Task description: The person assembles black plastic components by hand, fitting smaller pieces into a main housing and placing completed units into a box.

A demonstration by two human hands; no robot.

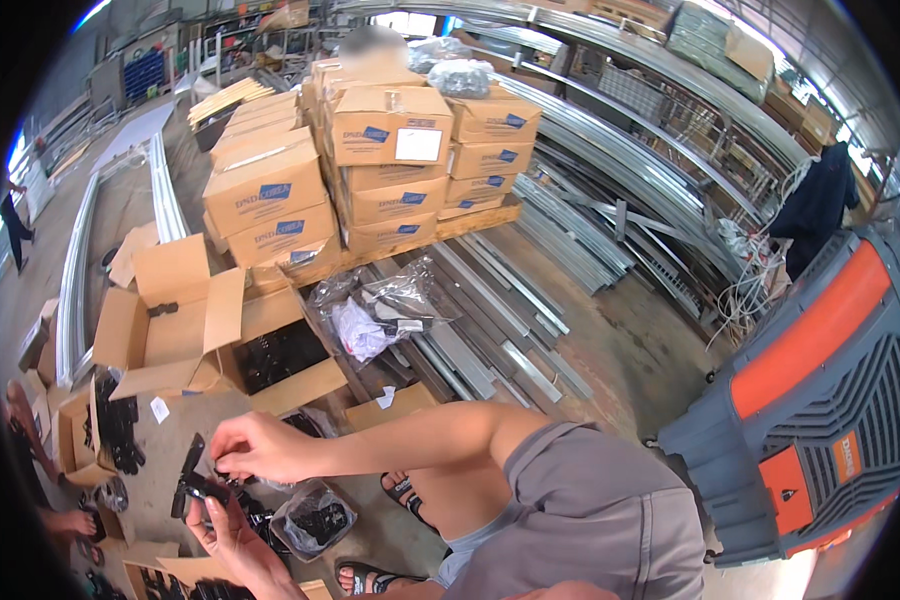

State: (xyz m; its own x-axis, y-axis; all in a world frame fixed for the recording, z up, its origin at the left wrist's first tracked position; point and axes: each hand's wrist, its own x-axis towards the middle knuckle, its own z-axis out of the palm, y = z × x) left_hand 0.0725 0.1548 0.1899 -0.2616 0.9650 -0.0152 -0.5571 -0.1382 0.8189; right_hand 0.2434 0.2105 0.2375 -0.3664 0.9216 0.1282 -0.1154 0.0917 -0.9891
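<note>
- Black part [192, 482] was held at lower left, gripped by the left hand [228, 540], its thumb and fingers clamped on the lower portion.
- Right hand [265, 448]: fingertips were curled close beside it; whether anything was pinched could not be told.
- Part was judged light, stiff, slightly slippery; best gripped mid-body.
- Corrugated carton [120, 325] and crinkled clear bag [407, 295] were noted.

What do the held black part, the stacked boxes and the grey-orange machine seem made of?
Black part: plastic or coated metal; dark with slight shine, too small to settle.
Stacked boxes: cardboard, matte; brown faces and folded flaps show it.
Machine: probably moulded plastic casing, satin; rounded edges and shaped slats suggest it, though painted metal is possible.
</note>
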